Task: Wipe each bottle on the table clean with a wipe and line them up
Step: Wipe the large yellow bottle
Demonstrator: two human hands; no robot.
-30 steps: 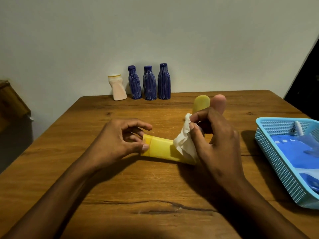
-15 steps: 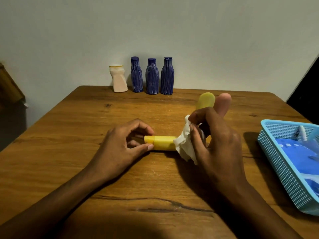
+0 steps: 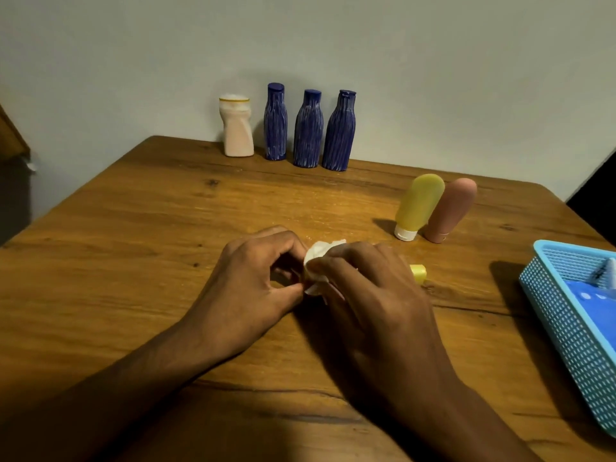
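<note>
Plain wall behind, wooden table (image 3: 133,261) w/ a row at the far edge. Centre-near: small yellow bottle (image 3: 418,273) lies on its side, mostly hidden under the right hand (image 3: 373,295), only its right end poking out. White wipe (image 3: 318,261) bunched betw. both hands; right fingers curl round wipe + bottle, left hand (image 3: 253,281) pinches at the wipe's left side, exact hold unclear. A sec ago the left held the cap end on the left and the wipe sat mid-body; now the wipe's at the left end and the cap end looks to point right, so prob. bottle turned, wiping nearly through. Farther right: yellow tube (image 3: 420,203) and pink tube (image 3: 451,210) upright, touching, likely unwiped. Far row: white bottle (image 3: 236,128), three blue bottles (image 3: 308,128). Blue basket (image 3: 566,315) at right edge.
</note>
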